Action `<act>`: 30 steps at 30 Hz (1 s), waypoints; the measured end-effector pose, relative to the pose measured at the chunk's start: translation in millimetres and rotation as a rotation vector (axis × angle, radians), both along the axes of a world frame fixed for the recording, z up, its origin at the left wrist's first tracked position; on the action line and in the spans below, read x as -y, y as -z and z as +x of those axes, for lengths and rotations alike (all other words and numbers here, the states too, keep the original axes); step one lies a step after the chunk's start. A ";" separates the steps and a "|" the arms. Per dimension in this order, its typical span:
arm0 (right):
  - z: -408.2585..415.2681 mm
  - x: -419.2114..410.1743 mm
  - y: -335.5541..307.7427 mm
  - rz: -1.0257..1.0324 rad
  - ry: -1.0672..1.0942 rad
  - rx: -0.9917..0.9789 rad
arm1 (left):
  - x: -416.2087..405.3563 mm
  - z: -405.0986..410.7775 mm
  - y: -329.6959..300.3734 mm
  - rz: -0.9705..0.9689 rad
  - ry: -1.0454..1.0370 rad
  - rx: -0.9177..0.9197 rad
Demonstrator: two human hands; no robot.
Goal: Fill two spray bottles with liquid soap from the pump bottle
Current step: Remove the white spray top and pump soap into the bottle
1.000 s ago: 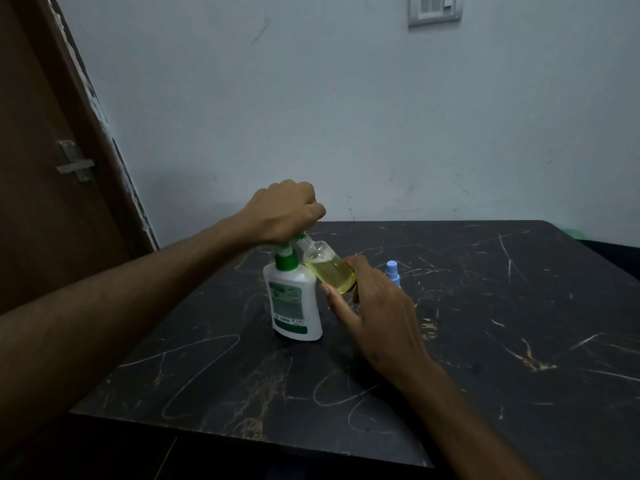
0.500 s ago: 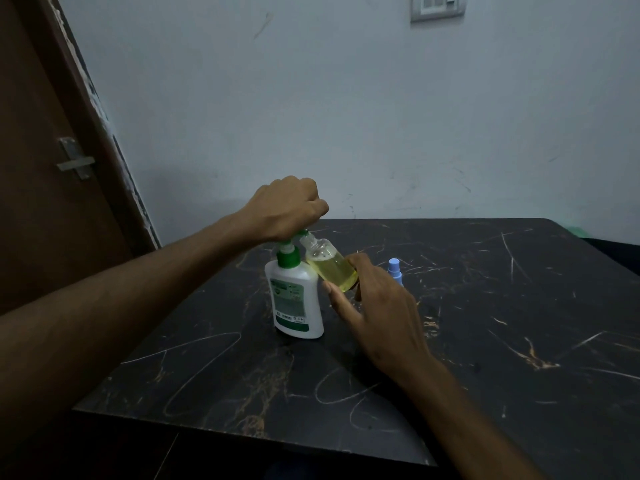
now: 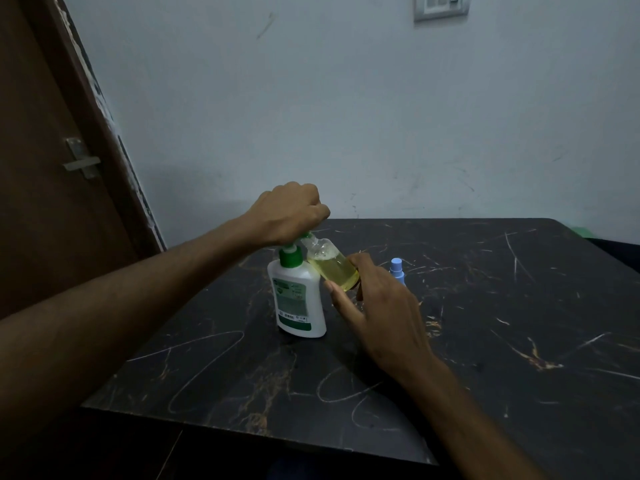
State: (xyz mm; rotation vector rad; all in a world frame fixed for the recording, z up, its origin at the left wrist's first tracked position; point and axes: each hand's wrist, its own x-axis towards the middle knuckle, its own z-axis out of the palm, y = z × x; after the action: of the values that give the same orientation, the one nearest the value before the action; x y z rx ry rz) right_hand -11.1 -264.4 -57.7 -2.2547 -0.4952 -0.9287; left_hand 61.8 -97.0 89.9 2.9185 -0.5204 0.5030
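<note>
A white pump bottle [image 3: 298,299] with a green collar stands upright on the black marble table [image 3: 485,323]. My left hand [image 3: 289,213] is curled over its pump head and hides the nozzle. My right hand [image 3: 377,306] holds a small clear spray bottle [image 3: 332,264] tilted, its open neck up against the pump spout; it is more than half full of yellow soap. Behind my right hand a blue spray cap [image 3: 397,267] shows; what it sits on is hidden.
The table's near edge runs across the bottom of the view, its right part bare and scratched. A brown door [image 3: 45,168] with a metal latch stands at the left. A pale wall with a switch plate [image 3: 441,6] is behind.
My left hand has risen slightly on the pump head. The tilted spray bottle and my right hand have stayed at the spout.
</note>
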 end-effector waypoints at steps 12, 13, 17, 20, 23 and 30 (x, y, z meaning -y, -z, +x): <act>0.6 -0.7 0.5 -0.009 -0.001 -0.005 | 0.7 0.4 -0.4 -0.001 -0.013 0.003; 0.1 -0.5 0.4 -0.011 0.000 -0.002 | 0.3 0.3 -1.7 0.002 -0.011 0.006; -1.5 0.4 -0.5 -0.004 0.005 0.007 | 1.4 0.5 -8.8 0.017 0.016 0.009; -0.6 0.5 -0.9 -0.004 0.009 0.008 | -0.5 3.9 -3.2 -0.003 0.018 -0.011; 0.2 -0.2 0.3 0.000 0.000 0.006 | -3.7 6.3 3.0 -0.021 0.024 -0.015; 1.1 -0.6 1.1 -0.001 0.001 0.001 | -0.7 6.6 -6.4 0.021 0.028 0.014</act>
State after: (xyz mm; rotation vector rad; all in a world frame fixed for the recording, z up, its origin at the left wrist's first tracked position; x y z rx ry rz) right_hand -10.0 -263.8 -58.8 -2.2560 -0.4956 -0.9298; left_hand 68.5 -96.3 96.3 2.9258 -0.5707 0.5185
